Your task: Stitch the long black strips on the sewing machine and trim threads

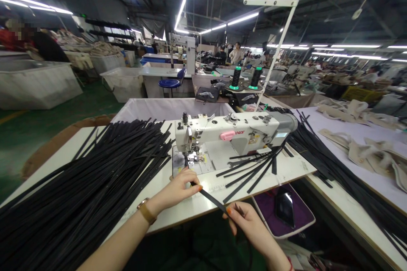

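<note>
A black strap (211, 198) runs from the needle area of a white sewing machine (210, 133) down toward the table's front edge. My left hand (184, 186) pinches it just in front of the presser foot (192, 156). Farther along, over the table edge, my right hand (240, 216) grips the same strap, whose loose end hangs below. A large pile of black straps (95, 169) covers the table left of the machine. Several shorter straps (251, 169) lie fanned out under the machine arm, beside a wrench (235, 163).
Two black thread cones (235, 78) stand behind the machine near a white thread stand (276, 55). A second strap bundle (330, 161) and beige fabric pieces (365, 148) lie at right. Below the table, a phone (285, 207) rests in a purple-lined tray (299, 224).
</note>
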Tool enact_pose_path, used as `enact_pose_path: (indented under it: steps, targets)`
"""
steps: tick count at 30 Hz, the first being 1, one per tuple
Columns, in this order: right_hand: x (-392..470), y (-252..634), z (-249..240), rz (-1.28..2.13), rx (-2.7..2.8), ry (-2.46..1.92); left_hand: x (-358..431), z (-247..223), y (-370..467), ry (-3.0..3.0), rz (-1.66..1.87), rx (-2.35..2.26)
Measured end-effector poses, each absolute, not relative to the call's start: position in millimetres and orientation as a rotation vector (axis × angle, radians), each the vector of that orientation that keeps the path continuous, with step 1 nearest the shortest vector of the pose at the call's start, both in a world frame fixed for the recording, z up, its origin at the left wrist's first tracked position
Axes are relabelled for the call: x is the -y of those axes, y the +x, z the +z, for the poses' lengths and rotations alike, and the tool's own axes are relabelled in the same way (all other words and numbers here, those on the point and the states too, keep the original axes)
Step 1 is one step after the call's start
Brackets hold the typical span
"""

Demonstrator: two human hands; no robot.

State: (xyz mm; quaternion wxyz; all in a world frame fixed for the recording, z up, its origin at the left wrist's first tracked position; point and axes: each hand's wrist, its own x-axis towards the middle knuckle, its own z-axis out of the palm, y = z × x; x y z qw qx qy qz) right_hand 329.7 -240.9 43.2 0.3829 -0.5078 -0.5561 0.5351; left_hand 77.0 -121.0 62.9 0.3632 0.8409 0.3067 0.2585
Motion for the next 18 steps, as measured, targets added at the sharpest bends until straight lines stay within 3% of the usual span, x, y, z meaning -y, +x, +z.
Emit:
enact_pose_path:
  steps: [18]
  targets:
    - [223, 328, 45, 1.336, 1.436, -1.329, 116, 75, 71, 1.959, 0.662, -0.83]
